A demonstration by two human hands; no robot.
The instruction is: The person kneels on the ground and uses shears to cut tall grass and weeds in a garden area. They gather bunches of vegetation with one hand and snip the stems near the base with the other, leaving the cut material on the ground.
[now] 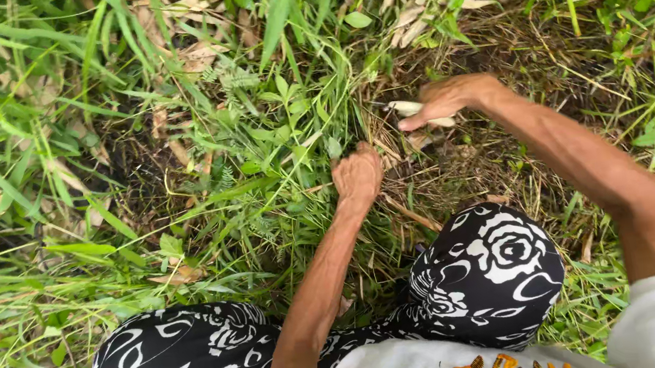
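Left grip (358, 174) fisting green grass tuft (288, 142), thin-bladed, leafy

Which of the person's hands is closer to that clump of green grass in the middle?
The left. The left hand is closed on the base of the green grass clump. The right hand is off to the right over dry stalks, holding a pale-handled tool.

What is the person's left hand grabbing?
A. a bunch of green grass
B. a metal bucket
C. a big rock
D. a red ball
A: the left hand is closed in a fist around a bunch of green grass, while the right hand grips a pale handle beside it.
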